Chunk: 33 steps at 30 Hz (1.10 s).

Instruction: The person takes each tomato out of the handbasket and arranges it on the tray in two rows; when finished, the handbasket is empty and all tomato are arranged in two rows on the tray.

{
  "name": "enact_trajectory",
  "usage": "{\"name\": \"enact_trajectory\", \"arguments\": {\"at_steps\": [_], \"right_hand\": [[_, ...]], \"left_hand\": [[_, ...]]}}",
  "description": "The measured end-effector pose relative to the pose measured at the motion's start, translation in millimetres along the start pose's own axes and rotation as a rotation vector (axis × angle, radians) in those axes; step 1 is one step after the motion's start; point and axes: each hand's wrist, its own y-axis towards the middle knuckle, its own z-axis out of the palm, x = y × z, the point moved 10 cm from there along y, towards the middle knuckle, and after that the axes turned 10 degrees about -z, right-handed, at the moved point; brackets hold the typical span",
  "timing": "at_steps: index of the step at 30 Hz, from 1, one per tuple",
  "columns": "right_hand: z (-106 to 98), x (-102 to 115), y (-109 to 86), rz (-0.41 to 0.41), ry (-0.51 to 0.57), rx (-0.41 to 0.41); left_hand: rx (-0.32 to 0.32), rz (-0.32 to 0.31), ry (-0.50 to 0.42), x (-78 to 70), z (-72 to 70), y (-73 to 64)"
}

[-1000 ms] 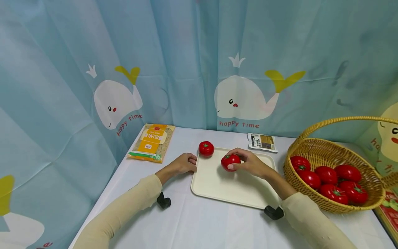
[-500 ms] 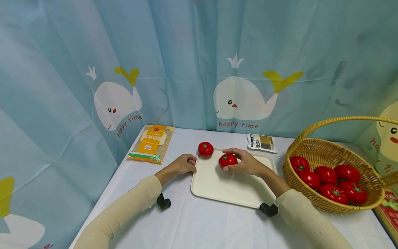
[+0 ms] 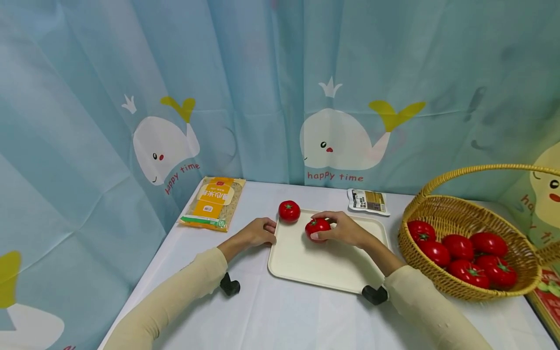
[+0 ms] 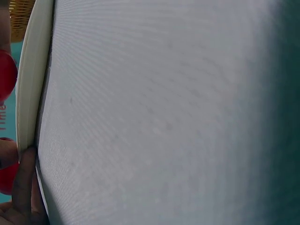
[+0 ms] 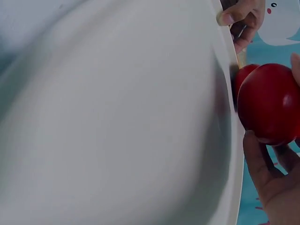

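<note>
A red tomato [image 3: 316, 230] is gripped between the thumb and fingers of my right hand [image 3: 346, 230], over the back left part of a cream tray [image 3: 315, 268]. In the right wrist view the fingertips curl round the tomato [image 5: 268, 105] from both sides. My left hand [image 3: 257, 232] holds the tray's left edge; the left wrist view has its thumb above the rim and its fingers [image 4: 23, 180] beneath. A second tomato [image 3: 289, 212] sits at the tray's back left corner, partly hidden in both wrist views.
A wicker basket [image 3: 520, 238] with several tomatoes and a tall handle stands right of the tray. Behind the tray lies a small packet [image 3: 368, 201]. An orange bag of grain [image 3: 213, 203] lies back left, and a whale-print curtain [image 3: 262, 97] closes off the back.
My right hand has carried the tomato a little to the left over the tray, closer to the second tomato. My left hand has stayed at the tray's edge.
</note>
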Motion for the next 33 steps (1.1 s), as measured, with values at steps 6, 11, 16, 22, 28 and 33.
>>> {"name": "enact_trajectory", "arguments": {"at_steps": [6, 11, 16, 22, 28, 33], "right_hand": [[1, 0, 2.5, 0.015, -0.015, 0.0], [0, -1, 4.9, 0.027, -0.016, -0.012], [-1, -1, 8.2, 0.019, -0.004, -0.034], [-2, -5, 10.9, 0.052, -0.028, -0.046], [-2, -6, 15.1, 0.048, -0.028, -0.052], [-3, -9, 18.8, 0.06, -0.026, -0.069]], "left_hand": [[-0.004, -0.006, -0.005, 1.2, 0.3, -0.1], [-0.007, -0.003, -0.004, 1.1, 0.4, 0.4], [-0.005, -0.012, -0.003, 1.4, 0.0, 0.3], [-0.001, -0.015, 0.006, 0.2, 0.1, -0.6], [-0.002, -0.011, -0.006, -2.1, -0.1, -2.5], [-0.008, -0.013, -0.003, -1.1, -0.5, -2.0]]}}
